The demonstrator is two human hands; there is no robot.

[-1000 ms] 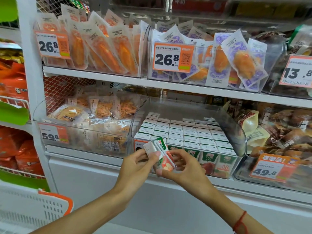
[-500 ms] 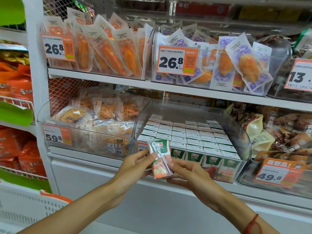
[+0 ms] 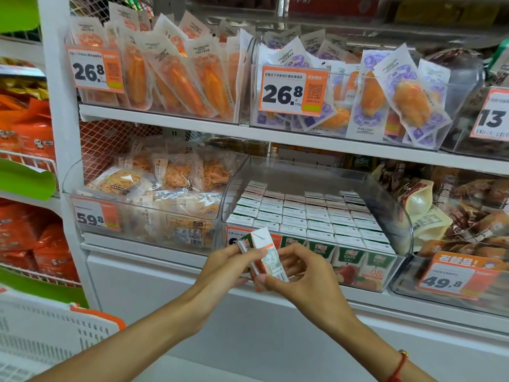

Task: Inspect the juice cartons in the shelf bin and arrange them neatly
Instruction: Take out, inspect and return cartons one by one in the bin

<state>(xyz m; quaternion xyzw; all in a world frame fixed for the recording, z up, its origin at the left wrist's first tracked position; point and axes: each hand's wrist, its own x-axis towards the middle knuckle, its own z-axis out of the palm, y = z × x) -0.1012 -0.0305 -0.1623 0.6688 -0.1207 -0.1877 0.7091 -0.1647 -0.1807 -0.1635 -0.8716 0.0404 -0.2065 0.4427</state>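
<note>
Before you, the lower white shelf [image 3: 154, 250] carries three clear bins side by side. The left bin [image 3: 143, 216] holds bagged shredded snacks behind a 59.8 tag. The middle shelf bin [image 3: 396, 213] holds juice cartons [image 3: 311, 213] packed upright in tidy rows. The right bin [image 3: 402, 289] holds brown packets. The upper shelf [image 3: 170, 121] carries bins of orange pouches [image 3: 176, 78] and purple-printed pouches [image 3: 399, 97].

Both forearms reach forward, left hand [image 3: 224, 267] and right hand [image 3: 305, 274] fingers curled, pinching together
</note>
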